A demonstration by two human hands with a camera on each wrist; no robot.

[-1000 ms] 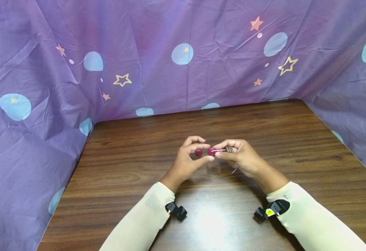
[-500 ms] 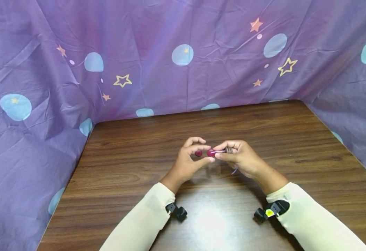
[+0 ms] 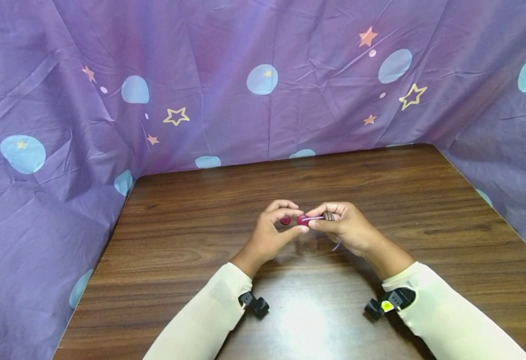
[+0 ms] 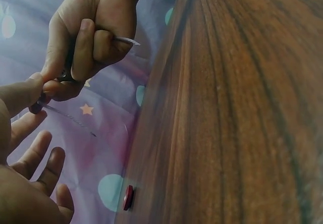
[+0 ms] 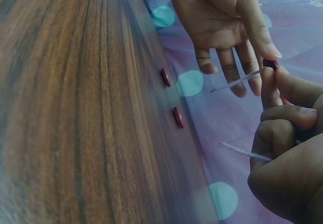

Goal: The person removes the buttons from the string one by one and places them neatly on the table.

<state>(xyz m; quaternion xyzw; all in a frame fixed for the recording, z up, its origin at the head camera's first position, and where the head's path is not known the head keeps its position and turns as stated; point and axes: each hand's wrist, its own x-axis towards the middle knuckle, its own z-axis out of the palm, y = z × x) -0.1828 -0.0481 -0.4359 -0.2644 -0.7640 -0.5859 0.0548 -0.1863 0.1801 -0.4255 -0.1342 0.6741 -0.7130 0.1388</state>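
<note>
Above the tabletop [image 3: 186, 220], the left hand [image 3: 267, 233] pinches a red disc [image 3: 303, 220] between thumb and forefinger against the right hand [image 3: 349, 227], whose grip clasps string [image 5: 246, 152].

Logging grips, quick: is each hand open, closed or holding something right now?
Left hand: closed, pinching a red disc.
Right hand: closed, holding the pale cord.

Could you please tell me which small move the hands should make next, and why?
Probably, the left hand should let go of the red disc and draw out the free end of the cord while the right hand steadies the disc. Both hands pinch the disc, and the cord seems to run through it, its tip loose beyond.
</note>
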